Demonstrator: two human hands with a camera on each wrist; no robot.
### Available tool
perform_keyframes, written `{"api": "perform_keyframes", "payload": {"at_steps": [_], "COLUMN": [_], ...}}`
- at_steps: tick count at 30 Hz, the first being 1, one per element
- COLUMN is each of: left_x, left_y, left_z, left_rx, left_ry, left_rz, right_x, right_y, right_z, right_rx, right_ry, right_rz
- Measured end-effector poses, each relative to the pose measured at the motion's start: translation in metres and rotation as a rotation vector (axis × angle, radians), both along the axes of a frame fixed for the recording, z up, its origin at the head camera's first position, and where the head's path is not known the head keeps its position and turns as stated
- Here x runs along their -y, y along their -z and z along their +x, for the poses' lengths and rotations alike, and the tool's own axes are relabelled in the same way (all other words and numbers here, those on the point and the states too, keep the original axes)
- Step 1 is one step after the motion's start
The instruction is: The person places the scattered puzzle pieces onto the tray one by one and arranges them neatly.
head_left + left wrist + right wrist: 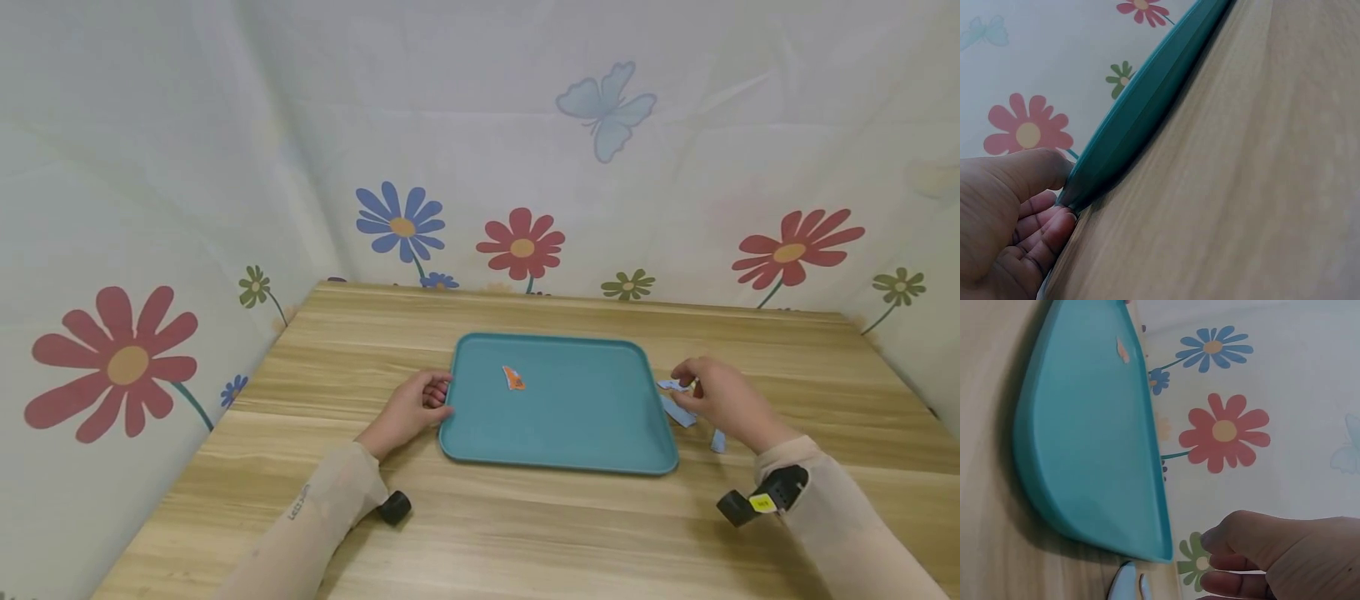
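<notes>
A teal rectangular tray [558, 417] lies on the wooden table with a small orange-and-white paper-like scrap [513, 378] on it. My left hand [412, 410] holds the tray's left edge; in the left wrist view the thumb is at the rim [1125, 125] and the curled fingers lie against its outer side. To the right of the tray, my right hand [723, 400] hovers by several light blue flat pieces [679, 412], thumb and fingers apart. In the right wrist view nothing shows between the right fingers, and two blue pieces [1124, 584] lie beside the tray's corner.
One more small blue piece [718, 441] sits on the wooden table [525, 533] below the right hand. A white curtain [465, 108] printed with flowers and a butterfly hangs behind the table's back edge and along its sides.
</notes>
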State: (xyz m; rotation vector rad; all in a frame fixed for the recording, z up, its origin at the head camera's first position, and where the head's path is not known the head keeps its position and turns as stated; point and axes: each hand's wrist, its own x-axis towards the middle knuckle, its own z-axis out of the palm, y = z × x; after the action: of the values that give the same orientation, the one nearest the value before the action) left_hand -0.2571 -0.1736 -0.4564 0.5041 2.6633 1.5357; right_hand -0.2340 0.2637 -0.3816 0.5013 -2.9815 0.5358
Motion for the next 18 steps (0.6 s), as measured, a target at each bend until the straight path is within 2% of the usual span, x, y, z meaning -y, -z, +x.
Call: {"api": "perform_keyframes", "payload": {"at_steps": [8,18], "left_x": [-0.001,-0.002], "left_y": [-0.001,-0.002], "left_z": [0.000,0.002], "left_rx": [0.013,0.002], "left_ry": [0.002,-0.005], "left_rz": [-0.010,-0.020], "right_x": [-0.010,-0.012], "right_y": [0.021,0.032], "right_z": [-0.005,-0.007], "right_rx": [-0.025,0.025], "right_ry": [-0.032,-0.009], "right_rz": [-0.004,0.044]}}
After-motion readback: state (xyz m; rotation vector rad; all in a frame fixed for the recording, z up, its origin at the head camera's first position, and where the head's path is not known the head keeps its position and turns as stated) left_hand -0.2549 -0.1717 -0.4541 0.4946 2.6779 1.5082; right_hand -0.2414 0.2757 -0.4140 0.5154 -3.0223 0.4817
